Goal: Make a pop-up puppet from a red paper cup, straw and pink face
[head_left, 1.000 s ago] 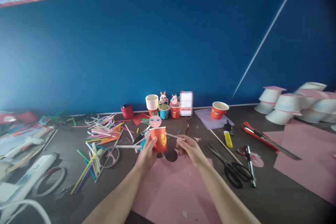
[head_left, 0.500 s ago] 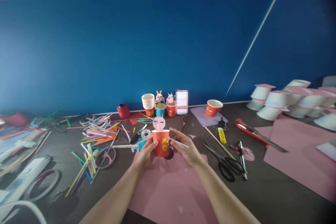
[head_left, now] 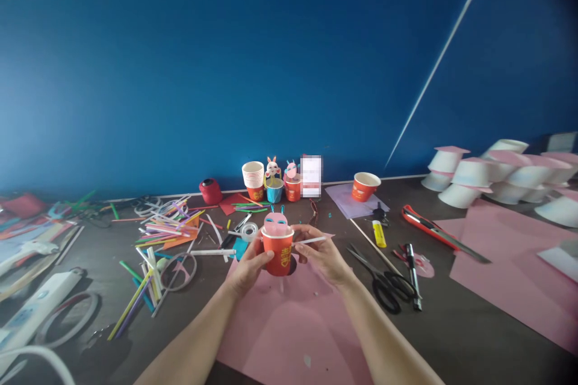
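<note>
A red paper cup (head_left: 278, 255) with gold lettering is held upright above the pink sheet (head_left: 293, 325). My left hand (head_left: 250, 264) is closed round its left side, thumb on the front. Out of the cup's top rises a pink paper face (head_left: 276, 220) with blue eyes and ears; its lower part is inside the rim. At the cup's right side, my right hand (head_left: 321, 255) pinches a thin white straw (head_left: 311, 241) that points right. A small stick shows below the cup's base.
Loose straws (head_left: 169, 222) and a tape roll (head_left: 248, 231) lie left. Black scissors (head_left: 383, 283), a yellow tube (head_left: 379, 233) and a red cutter (head_left: 433, 228) lie right. Stacked white cups (head_left: 469, 174) stand far right, decorated cups (head_left: 274, 190) at the back.
The cup has tilted slightly and sits a little lower. The pink face has sunk lower into it. A straw at the cup's left side no longer shows, and the right one lies more level.
</note>
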